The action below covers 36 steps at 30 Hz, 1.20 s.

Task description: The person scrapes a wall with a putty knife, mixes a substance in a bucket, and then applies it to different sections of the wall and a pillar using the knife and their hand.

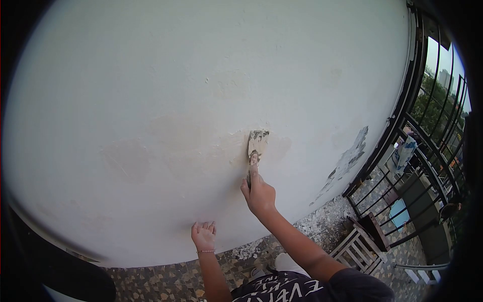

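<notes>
Wrapped around the handle of a scraper (258, 142), the right grip (261, 195) is narrow, its index finger laid straight up toward the blade and dusted pale. Lower and to its left, the left grip (205, 235) holds nothing: the palm shows, the fingers are loosely curled and spread, and their tips are near the wall (126, 65); whether they touch it I cannot tell. A thin bracelet (205, 251) circles that wrist. Nearest of all, at the bottom edge, is a dark shirt (354, 283) with white lettering.

Flat and broad, the scraper's blade points upward at the middle of the wall, coated in cream paste with dark smears toward its edge. Around it the white wall carries dull beige patches (181, 133) and small raised crumbs. Farther right, a ragged grey scar (347, 163) breaks the smooth coat.

Along the wall's foot, white flakes (322, 221) litter a floor (151, 279) of irregular stone chips. Beside them stands a slatted stool (359, 251). Beyond are a black metal railing (425, 197), then leafy trees (431, 95).
</notes>
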Motion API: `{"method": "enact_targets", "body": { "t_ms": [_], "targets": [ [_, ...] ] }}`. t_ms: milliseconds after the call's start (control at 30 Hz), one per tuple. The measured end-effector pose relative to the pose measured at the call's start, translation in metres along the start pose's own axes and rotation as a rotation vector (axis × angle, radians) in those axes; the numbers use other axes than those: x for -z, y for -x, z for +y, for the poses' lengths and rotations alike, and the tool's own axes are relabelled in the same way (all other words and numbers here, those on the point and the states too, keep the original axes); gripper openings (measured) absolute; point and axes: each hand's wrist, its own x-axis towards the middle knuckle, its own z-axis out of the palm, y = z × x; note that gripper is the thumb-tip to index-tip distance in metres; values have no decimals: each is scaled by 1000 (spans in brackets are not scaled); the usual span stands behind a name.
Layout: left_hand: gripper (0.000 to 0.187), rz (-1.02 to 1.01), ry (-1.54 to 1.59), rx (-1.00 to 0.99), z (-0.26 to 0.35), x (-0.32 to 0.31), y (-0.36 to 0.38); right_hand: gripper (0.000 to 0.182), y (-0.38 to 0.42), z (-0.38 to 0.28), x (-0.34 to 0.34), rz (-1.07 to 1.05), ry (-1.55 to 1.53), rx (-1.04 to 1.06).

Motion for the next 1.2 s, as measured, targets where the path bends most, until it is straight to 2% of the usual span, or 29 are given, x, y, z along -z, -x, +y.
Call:
{"method": "enact_targets", "body": {
  "t_ms": [200,367,467,567,667,767,867,967,1067,1200],
  "targets": [
    [62,-41,-15,-11,-15,-9,-4,78,5,5,-24,-141,25,-62],
    [62,28,-8,-8,-12,-18,-7,74,73,26,-49,-301,68,-56],
    [64,64,0,-8,-15,-20,-2,71,96,27,-34,-373,79,-56],
    [70,117,3,-8,-17,-16,-3,74,107,30,-17,-367,102,14],
    [74,157,-10,-3,-18,-14,0,77,87,23,-2,-140,-3,54],
    [75,181,-27,15,-22,-9,7,78,39,5,11,-31,-28,16],
    [75,172,-34,22,-23,-5,10,77,5,-11,12,-50,45,56],
    [76,171,-45,13,-24,0,12,77,8,-9,-20,-101,75,22],
    [77,194,-50,19,-24,13,10,71,47,0,-60,-164,73,20],
    [76,278,-119,87,-22,21,17,68,109,13,-76,-280,115,55]
  ]
}}
